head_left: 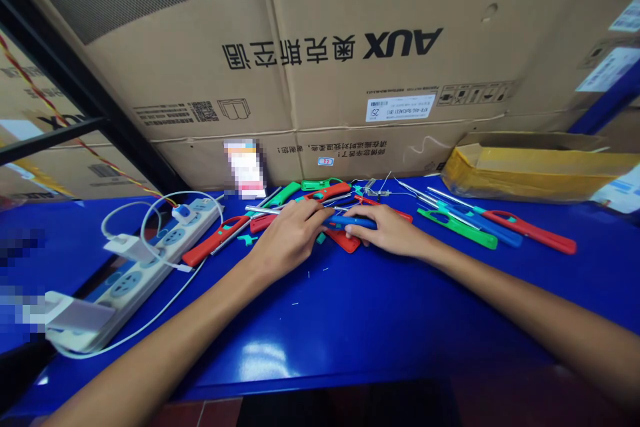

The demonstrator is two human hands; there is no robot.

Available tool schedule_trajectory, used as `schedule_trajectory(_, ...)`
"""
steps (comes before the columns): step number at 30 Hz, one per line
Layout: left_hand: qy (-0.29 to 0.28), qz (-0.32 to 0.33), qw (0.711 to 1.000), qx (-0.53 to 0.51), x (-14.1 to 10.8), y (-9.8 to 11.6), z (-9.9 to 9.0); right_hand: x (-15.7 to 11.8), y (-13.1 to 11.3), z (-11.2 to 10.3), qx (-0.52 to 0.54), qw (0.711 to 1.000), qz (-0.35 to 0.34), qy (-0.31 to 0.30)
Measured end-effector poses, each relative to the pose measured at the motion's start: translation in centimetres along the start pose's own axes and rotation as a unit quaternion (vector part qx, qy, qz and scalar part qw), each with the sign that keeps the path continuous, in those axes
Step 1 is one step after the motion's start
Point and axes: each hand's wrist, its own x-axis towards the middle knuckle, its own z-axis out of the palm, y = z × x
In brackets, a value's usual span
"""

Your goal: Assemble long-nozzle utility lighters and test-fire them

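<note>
An open cardboard box wrapped in yellow tape (540,170) sits at the right rear of the blue surface (300,333); its contents cannot be made out. The blue lighter (350,221) lies between the two hands, its left end pinched by the left hand (290,230), its right end by the curled fingers of the right hand (387,230). Red and green lighter parts lie just behind them

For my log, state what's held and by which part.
A blue lighter, by its handle: left hand toward one end, right hand near the other.
</note>
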Motion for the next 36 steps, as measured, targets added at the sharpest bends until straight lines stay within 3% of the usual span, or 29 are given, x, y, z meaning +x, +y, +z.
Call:
schedule_trajectory(9,0.032,0.011,0.999,0.012,0.1,0.4,-0.7,-0.3,-0.6,-0.2,-0.021,0.999,0.014,0.037)
schedule_trajectory(16,0.057,0.022,0.998,0.027,0.0,0.4,-0.1,-0.3,-0.9,-0.2,-0.006,0.999,0.026,0.042)
schedule_trajectory(26,0.047,0.011,0.999,0.012,-0.2,0.0,0.6,-0.2,-0.3,-0.1,-0.031,0.999,0.014,0.038)
schedule_trajectory(31,0.017,0.020,0.998,0.053,0.2,0.4,-0.6,-0.1,0.1,-0.2,0.018,0.997,-0.023,-0.066)
schedule_trajectory(36,0.033,0.024,0.995,0.090,0.6,1.7,-2.5,-0.5,-1.2,-0.2,-0.077,0.995,-0.056,-0.019)
